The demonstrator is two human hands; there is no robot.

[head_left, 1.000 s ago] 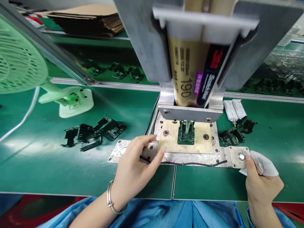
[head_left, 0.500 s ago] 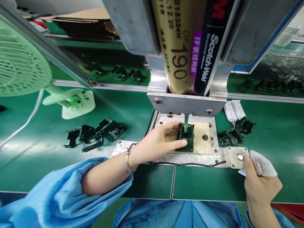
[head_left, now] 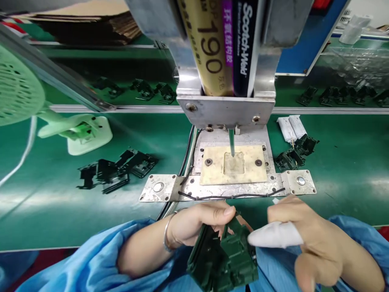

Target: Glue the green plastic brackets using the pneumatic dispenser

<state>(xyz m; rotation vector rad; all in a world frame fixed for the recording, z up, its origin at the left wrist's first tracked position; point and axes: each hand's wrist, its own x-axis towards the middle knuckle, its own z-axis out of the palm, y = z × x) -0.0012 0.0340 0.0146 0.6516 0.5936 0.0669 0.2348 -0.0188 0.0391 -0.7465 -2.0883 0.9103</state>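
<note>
Green bench mat (head_left: 45, 211) fills the frame, and low at centre the dark green plastic part (head_left: 225, 259) sits clamped in the left hand (head_left: 197, 223). Right hand (head_left: 313, 239), its white-wrapped finger (head_left: 275, 235) touching the part's edge, otherwise open. Above them, the metal plate (head_left: 227, 188) and the glue cartridge (head_left: 219, 40); upper left, a fan (head_left: 18, 89).

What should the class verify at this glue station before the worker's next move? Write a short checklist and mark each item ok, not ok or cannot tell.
1. Left hand grips the dark green part: ok.
2. Right hand wears a white finger cot touching the part: ok.
3. Recess in the yellow fixture plate is free: ok.
4. Nozzle is raised above the recess: ok.
5. Adhesive bead on the part: cannot tell.
6. More black parts lie on the green mat: ok.
</note>
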